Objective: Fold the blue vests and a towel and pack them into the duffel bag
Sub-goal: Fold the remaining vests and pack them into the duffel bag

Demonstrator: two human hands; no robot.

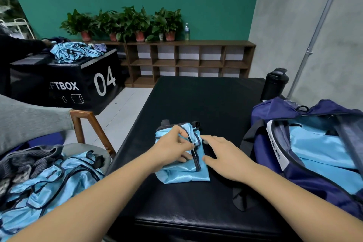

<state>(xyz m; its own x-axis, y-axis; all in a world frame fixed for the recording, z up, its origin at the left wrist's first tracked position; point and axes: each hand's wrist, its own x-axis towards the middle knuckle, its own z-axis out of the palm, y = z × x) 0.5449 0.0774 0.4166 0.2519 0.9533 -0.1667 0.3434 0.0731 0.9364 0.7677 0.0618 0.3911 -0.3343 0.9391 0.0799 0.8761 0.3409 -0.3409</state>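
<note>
A light blue vest (pixel 182 175) with dark trim lies folded small on the black padded platform (pixel 206 104). My left hand (pixel 172 145) lies on top of it and pinches its dark trimmed edge between thumb and fingers. My right hand (pixel 224 155) is spread flat at the vest's right edge, fingers straight, touching the fabric. The navy duffel bag (pixel 306 175) stands open at the right with folded light blue vests (pixel 322 149) inside. A heap of unfolded blue vests (pixel 45 186) lies at the lower left, with a grey striped towel (pixel 25 161) beside it.
A black bottle (pixel 275 83) stands on the platform's far right corner. A wooden-framed chair (pixel 88 125) is on the left. A black box marked 04 (pixel 78 76) holds more blue vests (pixel 74 51); another person's arm (pixel 23 45) reaches over it. Shelves with potted plants (pixel 125 23) line the back wall.
</note>
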